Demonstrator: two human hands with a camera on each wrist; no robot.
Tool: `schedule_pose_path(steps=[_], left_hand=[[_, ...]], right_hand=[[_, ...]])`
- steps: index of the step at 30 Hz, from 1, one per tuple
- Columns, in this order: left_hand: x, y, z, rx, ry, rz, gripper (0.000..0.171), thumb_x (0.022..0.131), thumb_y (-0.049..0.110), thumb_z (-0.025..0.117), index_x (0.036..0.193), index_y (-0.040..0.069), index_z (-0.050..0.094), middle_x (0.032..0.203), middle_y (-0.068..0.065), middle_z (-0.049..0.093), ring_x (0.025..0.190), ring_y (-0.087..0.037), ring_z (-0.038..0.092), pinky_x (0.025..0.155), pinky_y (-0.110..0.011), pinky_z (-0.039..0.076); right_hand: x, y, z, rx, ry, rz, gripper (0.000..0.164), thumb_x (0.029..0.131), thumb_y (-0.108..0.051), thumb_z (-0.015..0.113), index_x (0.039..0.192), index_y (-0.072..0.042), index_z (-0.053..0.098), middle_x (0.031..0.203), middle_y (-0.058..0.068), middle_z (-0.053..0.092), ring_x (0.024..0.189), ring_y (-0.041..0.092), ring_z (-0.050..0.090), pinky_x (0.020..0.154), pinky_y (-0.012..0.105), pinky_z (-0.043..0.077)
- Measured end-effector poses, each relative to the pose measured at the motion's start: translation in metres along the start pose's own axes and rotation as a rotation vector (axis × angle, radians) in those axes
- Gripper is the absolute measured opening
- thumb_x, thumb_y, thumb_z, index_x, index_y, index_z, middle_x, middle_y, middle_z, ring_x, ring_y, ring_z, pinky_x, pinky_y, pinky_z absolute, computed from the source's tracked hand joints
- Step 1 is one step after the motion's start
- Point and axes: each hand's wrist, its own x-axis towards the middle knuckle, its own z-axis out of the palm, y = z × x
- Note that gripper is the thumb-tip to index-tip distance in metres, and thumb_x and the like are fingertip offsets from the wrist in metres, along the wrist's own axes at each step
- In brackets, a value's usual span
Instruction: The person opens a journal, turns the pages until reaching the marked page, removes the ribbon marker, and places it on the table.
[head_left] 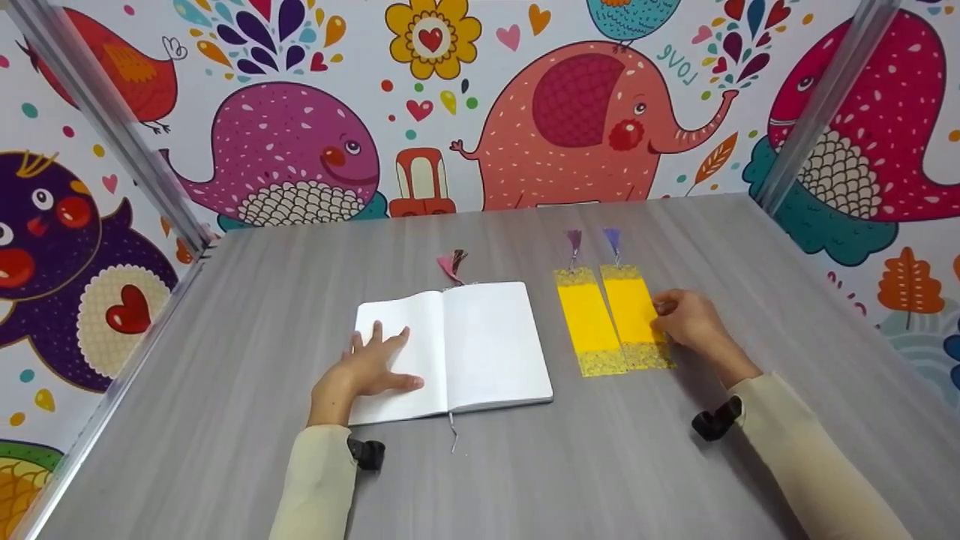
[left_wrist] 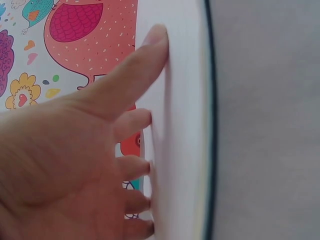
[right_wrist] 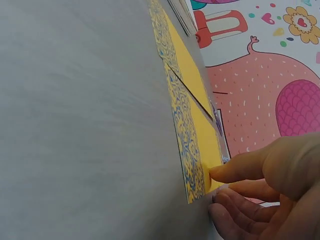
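Observation:
An open notebook (head_left: 495,345) with blank white pages lies on the table. My left hand (head_left: 367,367) rests on its left page, fingers spread; the left wrist view shows the thumb (left_wrist: 145,55) and fingertips touching the paper. To the notebook's right lie two yellow bookmarks with patterned ends: the left one (head_left: 589,315) has a purple tassel (head_left: 574,244), the right one (head_left: 630,304) a blue-violet tassel (head_left: 612,240). My right hand (head_left: 690,322) pinches the right bookmark's outer edge, its thumb (right_wrist: 235,167) on top and the fingers curled at the side.
A pink and dark tassel (head_left: 452,264) sticks out past the notebook's top edge. A thin ribbon (head_left: 453,431) hangs from its bottom edge onto the grey table (head_left: 225,360). Walls with cartoon animals (head_left: 577,127) stand behind and at the sides.

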Motion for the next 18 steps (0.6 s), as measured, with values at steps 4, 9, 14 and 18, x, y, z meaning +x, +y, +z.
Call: schedule_pose_path(steps=[4,9,14,18], left_hand=[[0.000,0.000,0.000,0.003,-0.009,-0.001,0.097,0.087,0.044,0.074,0.160,0.008,0.020,0.161,-0.038,-0.006,0.144,-0.066,-0.011,0.115,-0.077,0.004],[-0.001,0.001,-0.002,-0.004,-0.009,-0.005,0.097,0.087,0.044,0.074,0.160,0.009,0.020,0.162,-0.037,-0.007,0.144,-0.065,-0.012,0.116,-0.076,0.003],[-0.001,0.001,-0.002,-0.016,0.001,-0.007,0.097,0.087,0.044,0.075,0.160,0.010,0.021,0.161,-0.038,-0.006,0.144,-0.066,-0.012,0.115,-0.077,0.003],[-0.001,0.001,0.000,-0.015,0.002,-0.004,0.097,0.087,0.044,0.074,0.160,0.010,0.021,0.161,-0.038,-0.006,0.144,-0.065,-0.012,0.115,-0.077,0.002]], right_hand=[[-0.006,-0.007,0.002,-0.060,0.040,-0.018,0.053,0.094,-0.015,0.064,0.139,0.009,0.051,0.132,0.031,0.060,0.106,0.036,0.061,0.086,0.041,0.057],[-0.019,-0.026,0.008,-0.051,0.107,-0.108,0.054,0.097,-0.023,0.064,0.142,0.004,0.050,0.136,0.028,0.057,0.115,0.040,0.058,0.101,0.053,0.051],[-0.037,-0.050,0.018,-0.077,0.160,-0.258,0.058,0.095,-0.025,0.067,0.145,-0.002,0.050,0.144,0.025,0.050,0.128,0.044,0.052,0.107,0.059,0.045],[-0.053,-0.067,0.028,-0.149,0.177,-0.315,0.062,0.093,-0.029,0.070,0.147,-0.006,0.049,0.150,0.022,0.047,0.133,0.044,0.049,0.111,0.061,0.040]])
